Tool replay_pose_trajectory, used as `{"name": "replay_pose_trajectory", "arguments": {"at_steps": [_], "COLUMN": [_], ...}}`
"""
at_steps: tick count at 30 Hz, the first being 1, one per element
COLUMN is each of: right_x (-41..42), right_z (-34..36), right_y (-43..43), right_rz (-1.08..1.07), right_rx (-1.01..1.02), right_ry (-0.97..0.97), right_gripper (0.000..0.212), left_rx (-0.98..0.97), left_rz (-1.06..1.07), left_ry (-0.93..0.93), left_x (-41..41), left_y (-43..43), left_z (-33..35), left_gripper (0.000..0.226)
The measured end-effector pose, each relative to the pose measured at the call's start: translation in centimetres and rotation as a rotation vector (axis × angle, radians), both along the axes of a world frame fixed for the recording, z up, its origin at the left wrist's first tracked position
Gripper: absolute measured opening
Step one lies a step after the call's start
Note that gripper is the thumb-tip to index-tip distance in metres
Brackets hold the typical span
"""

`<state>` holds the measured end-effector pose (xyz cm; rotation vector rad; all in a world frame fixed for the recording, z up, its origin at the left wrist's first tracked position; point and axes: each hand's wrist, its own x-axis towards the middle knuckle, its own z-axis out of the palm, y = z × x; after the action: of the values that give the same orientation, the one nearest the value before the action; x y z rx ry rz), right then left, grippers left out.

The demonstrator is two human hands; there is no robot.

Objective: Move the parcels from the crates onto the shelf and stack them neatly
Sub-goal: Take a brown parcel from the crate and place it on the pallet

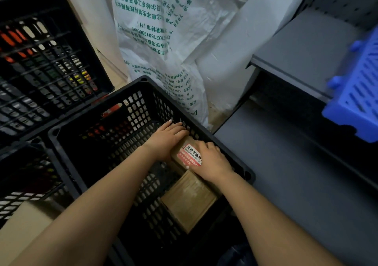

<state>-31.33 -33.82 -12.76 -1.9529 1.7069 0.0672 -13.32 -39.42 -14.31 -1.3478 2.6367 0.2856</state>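
Note:
Both my hands reach into a black plastic crate [143, 81] in front of me. A brown cardboard parcel with a red and white label [189, 153] lies against the crate's far right wall. My left hand [166, 137] lies on the parcel's far left side, fingers straight toward the crate wall. My right hand [208, 161] grips the parcel's near right side, fingers curled over its top. A second brown parcel [188, 200] lies lower in the crate, nearer to me. The grey shelf [296, 163] stands to the right of the crate.
Another black crate [47, 61] with mixed goods stands at the upper left, and a third [26, 179] at the left. A white woven sack with green print [163, 40] leans behind the crate. A blue plastic basket [358, 93] sits on the upper shelf board [302, 46].

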Motion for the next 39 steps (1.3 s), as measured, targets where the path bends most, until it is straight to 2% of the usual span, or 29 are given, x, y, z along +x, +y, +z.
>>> {"name": "replay_pose_trajectory", "arguments": {"at_steps": [9, 14, 26, 32, 39], "right_x": [1.0, 2.8, 5.7, 5.9, 4.4], "right_z": [1.9, 4.8, 13.8, 17.9, 22.8], "right_y": [-0.1, 0.4, 3.1, 5.7, 10.0], "right_rz": [-0.032, 0.079, 0.264, 0.303, 0.323], "right_rx": [-0.05, -0.144, -0.284, -0.44, -0.737], "right_ry": [-0.095, -0.091, -0.095, -0.151, -0.207], "right_gripper": [0.085, 0.088, 0.113, 0.095, 0.083], "left_rx": [-0.06, -0.141, -0.361, -0.533, -0.786], "left_rz": [0.124, 0.196, 0.327, 0.319, 0.26], "left_ry": [0.109, 0.124, 0.244, 0.261, 0.295], "left_x": [3.1, 5.4, 8.5, 8.4, 6.9], "left_y": [1.7, 3.3, 10.3, 13.9, 18.4], "left_z": [3.8, 6.5, 15.0, 18.8, 23.3], "left_gripper": [0.095, 0.098, 0.096, 0.094, 0.091]}}
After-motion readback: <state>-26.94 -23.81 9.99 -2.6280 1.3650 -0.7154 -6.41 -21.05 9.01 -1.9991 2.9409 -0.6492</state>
